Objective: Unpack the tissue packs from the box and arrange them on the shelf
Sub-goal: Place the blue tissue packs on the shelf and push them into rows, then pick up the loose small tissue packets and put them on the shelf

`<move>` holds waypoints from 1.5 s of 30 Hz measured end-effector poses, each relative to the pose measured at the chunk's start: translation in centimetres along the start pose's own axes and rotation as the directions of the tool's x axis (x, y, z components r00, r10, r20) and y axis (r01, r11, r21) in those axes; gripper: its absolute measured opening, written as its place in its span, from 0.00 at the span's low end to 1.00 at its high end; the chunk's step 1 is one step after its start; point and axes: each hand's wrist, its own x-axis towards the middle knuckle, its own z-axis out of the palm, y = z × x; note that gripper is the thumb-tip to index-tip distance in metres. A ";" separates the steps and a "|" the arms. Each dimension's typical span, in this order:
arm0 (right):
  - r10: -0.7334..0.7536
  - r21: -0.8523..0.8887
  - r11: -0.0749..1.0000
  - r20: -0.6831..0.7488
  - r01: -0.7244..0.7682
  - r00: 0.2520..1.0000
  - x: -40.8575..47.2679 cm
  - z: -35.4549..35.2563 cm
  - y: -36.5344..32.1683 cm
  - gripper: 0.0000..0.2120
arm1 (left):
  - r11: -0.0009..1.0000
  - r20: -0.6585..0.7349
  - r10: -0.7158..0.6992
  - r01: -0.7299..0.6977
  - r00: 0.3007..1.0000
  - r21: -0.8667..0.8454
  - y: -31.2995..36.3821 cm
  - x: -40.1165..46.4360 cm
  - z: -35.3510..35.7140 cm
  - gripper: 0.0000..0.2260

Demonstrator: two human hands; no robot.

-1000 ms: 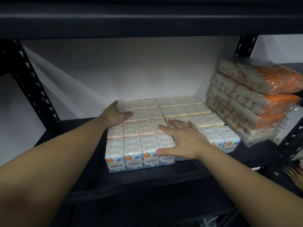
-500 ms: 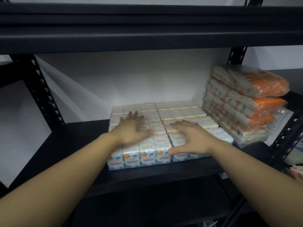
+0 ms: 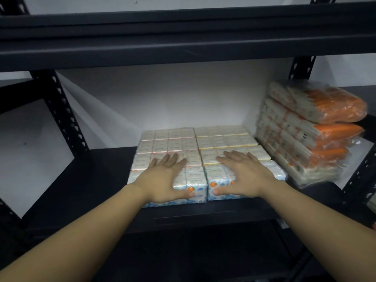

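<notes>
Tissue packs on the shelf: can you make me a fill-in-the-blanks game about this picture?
1. Both hands, the left hand and the right hand, lie ____ on the blue-and-white tissue packs.
2. The stack of bundles to the right has ____ ends.
3. The tissue packs sit on a ____ metal shelf.

Missing words: flat; orange; black

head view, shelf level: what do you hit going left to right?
Left upright post → bare shelf board → left hand on the left tissue block → right hand on the right tissue block → stack of orange-ended packs → right upright post.
</notes>
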 end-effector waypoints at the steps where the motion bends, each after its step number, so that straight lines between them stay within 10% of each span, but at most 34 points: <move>1: -0.005 -0.015 1.000 -0.002 0.005 1.000 0.0 0.0 0.0 0.58 | 1.000 -0.001 -0.005 0.005 1.000 0.001 0.1 0.0 0.0 0.51; 21: -0.058 -0.061 0.997 -0.067 0.054 0.996 1.2 0.3 0.3 0.57 | 0.976 0.004 -0.074 0.072 0.997 0.206 1.1 0.4 -0.6 0.48; 28: -0.051 -0.028 0.998 -0.039 0.050 0.998 0.3 -0.7 -1.7 0.58 | 0.982 -0.230 -0.159 0.178 0.960 0.064 4.5 -3.6 1.2 0.42; 37: -0.189 0.127 0.948 -0.519 0.293 0.834 -5.9 6.8 -11.0 0.23 | 0.993 -0.342 -0.102 0.072 0.934 -0.098 2.5 -12.9 4.4 0.39; 45: -0.075 0.201 0.968 -0.339 0.150 0.938 -8.9 12.8 -18.2 0.19 | 0.986 -0.331 -0.028 -0.030 0.943 -0.167 -2.0 -20.0 9.4 0.33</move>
